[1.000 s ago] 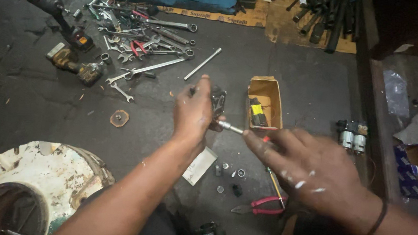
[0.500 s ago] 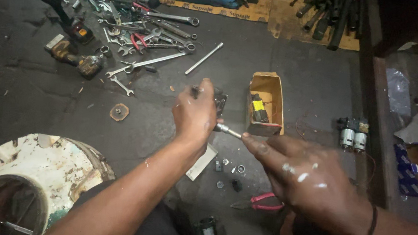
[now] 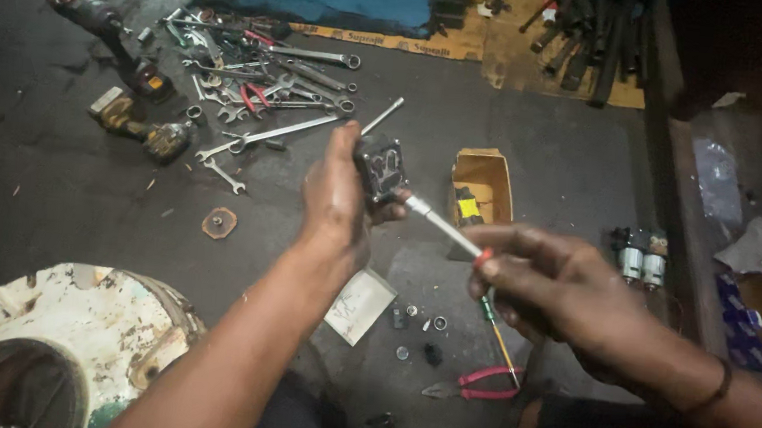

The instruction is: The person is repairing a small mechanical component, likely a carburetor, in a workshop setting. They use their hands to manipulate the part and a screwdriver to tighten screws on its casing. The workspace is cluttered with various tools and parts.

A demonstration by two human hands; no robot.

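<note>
Raised slightly since the earlier frame, the left hand (image 3: 335, 203) grips the small black part (image 3: 380, 167) above the floor while the right hand (image 3: 552, 286), closed on the screwdriver (image 3: 452, 233), should keep its tip square and steady.

Wrenches (image 3: 272, 97) lie heaped on the floor (image 3: 57, 188) up ahead of me, two drills (image 3: 117, 57) to their left. A small cardboard box (image 3: 483, 181) sits open near the middle, red pliers (image 3: 476, 389) and loose nuts (image 3: 422, 321) closer, a white drum (image 3: 54, 342) at lower left
</note>
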